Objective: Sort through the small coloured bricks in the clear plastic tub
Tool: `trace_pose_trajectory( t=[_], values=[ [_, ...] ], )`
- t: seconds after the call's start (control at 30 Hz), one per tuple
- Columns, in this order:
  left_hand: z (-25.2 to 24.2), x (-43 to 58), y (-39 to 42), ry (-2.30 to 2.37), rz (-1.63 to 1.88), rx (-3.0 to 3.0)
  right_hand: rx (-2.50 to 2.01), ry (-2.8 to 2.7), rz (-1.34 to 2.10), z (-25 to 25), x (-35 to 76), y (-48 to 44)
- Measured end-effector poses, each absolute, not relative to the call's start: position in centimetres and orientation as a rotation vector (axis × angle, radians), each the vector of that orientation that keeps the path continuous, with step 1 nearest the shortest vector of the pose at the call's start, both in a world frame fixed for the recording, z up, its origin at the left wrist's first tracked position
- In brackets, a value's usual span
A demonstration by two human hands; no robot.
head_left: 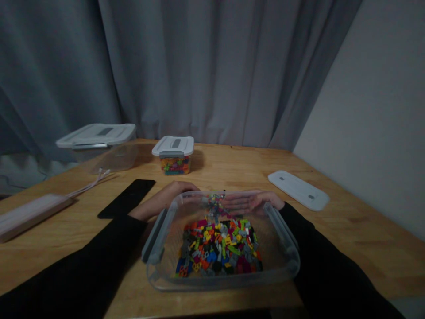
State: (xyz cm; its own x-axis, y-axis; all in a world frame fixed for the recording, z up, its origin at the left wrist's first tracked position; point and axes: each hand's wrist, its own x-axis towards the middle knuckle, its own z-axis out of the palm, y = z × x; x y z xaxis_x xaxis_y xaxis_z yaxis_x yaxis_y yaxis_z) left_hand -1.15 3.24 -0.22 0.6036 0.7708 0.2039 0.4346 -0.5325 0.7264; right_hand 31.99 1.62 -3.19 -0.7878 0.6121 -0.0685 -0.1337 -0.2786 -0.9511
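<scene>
Closest to me sits the clear tub (159, 248) of mixed bricks (219, 248) on the table (365, 230). Behind its far wall my left hand (166, 198) lies flat, fingers loosely spread, gripping nothing I can see; my right hand (252, 201) is open too, fingertips by a small heap of bricks. Better, I judge, to scoop slowly with cupped palms so none scatter.

Head cam, fwd-down, close over table (348, 230).
</scene>
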Motion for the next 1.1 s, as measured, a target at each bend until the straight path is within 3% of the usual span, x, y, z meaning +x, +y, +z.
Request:
trace_pose_trajectory(
  t=[0.3, 1.1],
  values=[
    [1.3, -1.9, 3.0, 1.074, 0.966, 1.889, -0.512, -1.524, 2.112, -3.4, 32.1, 1.7],
    [2.0, -1.8, 1.6, 0.744, 0.778, 1.903, -0.551, -1.544, 2.117, -2.7, 32.1, 1.5]
  ],
)
